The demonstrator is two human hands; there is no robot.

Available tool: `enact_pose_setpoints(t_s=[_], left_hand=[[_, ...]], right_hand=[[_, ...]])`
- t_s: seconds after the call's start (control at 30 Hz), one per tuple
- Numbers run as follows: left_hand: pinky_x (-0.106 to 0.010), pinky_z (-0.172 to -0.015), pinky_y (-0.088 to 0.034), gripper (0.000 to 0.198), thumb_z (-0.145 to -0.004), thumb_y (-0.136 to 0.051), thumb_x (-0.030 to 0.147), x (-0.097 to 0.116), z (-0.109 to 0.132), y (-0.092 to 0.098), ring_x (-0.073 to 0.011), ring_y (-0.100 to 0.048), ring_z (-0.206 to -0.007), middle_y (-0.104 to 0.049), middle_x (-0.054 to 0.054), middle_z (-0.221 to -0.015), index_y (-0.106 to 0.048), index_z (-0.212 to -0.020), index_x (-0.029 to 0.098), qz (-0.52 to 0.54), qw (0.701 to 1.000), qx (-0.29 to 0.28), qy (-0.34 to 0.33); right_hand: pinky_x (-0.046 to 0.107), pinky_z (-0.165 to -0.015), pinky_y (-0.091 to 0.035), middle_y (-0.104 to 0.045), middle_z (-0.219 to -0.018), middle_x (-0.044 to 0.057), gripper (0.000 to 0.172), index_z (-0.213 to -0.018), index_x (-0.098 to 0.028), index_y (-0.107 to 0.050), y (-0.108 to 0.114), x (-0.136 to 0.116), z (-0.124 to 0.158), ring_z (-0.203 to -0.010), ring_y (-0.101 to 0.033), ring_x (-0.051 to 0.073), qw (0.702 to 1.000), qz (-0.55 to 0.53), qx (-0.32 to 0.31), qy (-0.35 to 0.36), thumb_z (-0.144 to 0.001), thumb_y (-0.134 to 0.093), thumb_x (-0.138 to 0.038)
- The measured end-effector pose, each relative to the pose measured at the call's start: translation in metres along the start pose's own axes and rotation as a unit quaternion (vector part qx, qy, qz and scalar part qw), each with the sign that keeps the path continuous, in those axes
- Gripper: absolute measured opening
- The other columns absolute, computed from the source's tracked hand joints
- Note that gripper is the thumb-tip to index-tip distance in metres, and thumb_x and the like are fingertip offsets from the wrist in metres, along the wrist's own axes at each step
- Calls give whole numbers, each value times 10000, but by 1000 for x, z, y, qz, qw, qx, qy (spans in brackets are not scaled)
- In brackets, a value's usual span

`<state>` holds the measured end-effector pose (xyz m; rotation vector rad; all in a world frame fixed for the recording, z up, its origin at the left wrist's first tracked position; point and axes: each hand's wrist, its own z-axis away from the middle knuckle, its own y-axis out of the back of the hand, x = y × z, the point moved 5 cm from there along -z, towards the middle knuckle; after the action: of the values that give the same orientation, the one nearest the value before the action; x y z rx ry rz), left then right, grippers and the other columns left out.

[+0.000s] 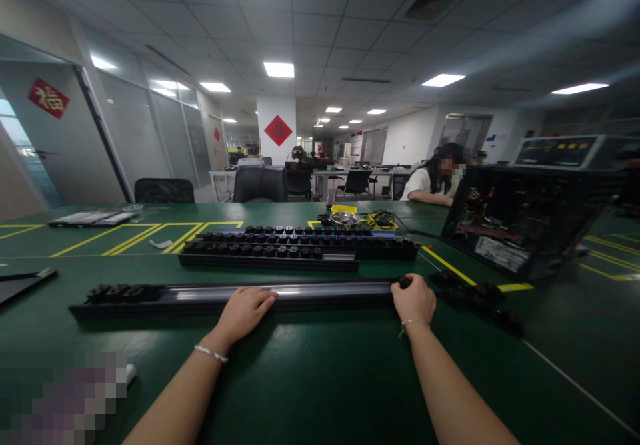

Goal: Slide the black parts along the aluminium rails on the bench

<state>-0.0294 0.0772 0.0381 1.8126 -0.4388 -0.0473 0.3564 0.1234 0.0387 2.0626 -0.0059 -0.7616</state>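
Note:
A long black rail (320, 298) with a shiny strip along its channel lies crosswise on the green table. My left hand (246, 311) rests palm down on its middle, fingers stretched over the strip. At the rail's right end my right hand (416, 299) pinches a small black knobbed part (403, 282), partly covered by the fingers. Several similar black parts (120, 292) sit in the rail's left end. Behind it lie more black rails (270, 258) filled with rows of such parts. Loose dark parts (483, 293) are scattered right of my right hand.
An opened computer case (525, 225) stands at the right, cables (383, 218) beside it. A round metal dish (345, 218) sits at the back. Flat panels (93, 218) and a dark flat object (25, 285) lie left. A person (425, 183) sits across the table.

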Motion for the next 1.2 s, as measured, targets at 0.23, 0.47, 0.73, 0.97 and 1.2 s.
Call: enact_pose_setpoints(t_s=[0.23,0.47,0.73,0.97,1.2], left_hand=[[-341,-883,-371,443,-883,-256,473,0,1,0,-174,-575,-981,-675,5,-1024,-630,-1051,304,1,1000,-1,2],[-339,-888,-379,455,-878,-253,483,0,1,0,-176,-579,-974,-676,2,-1018,-638,-1034,299,11,1000,5,0],[-345,-890,-374,441,-878,-262,477,-1,1,-1,-173,-580,-977,-676,8,-1023,-634,-1040,303,12,1000,-3,-1],[-353,-897,-359,443,-883,-251,475,-1,1,-1,-174,-574,-992,-674,13,-1035,-627,-1046,307,7,1000,-4,2],[-348,-898,-358,437,-878,-262,482,-3,1,-2,-178,-572,-998,-678,15,-1025,-632,-1039,313,6,1000,-3,6]], right_hand=[[367,-839,-386,-600,-1041,119,422,-1088,-142,-525,1,8,-1,-995,-507,273,999,-34,-10,-36,-724,-484,-352],[372,-814,-414,-571,-1100,121,422,-1112,-151,-514,6,9,-1,-1033,-480,284,997,-49,-22,-57,-739,-472,-343],[374,-830,-412,-567,-1081,139,429,-1128,-138,-529,2,19,-9,-1009,-500,282,997,-42,-13,-60,-750,-461,-329],[374,-783,-434,-523,-1146,134,489,-1198,-168,-505,1,29,-12,-990,-525,287,994,-43,-20,-96,-766,-426,-383],[390,-773,-446,-510,-1152,142,504,-1204,-185,-507,5,31,-10,-940,-544,273,991,-54,-23,-118,-763,-427,-415]])
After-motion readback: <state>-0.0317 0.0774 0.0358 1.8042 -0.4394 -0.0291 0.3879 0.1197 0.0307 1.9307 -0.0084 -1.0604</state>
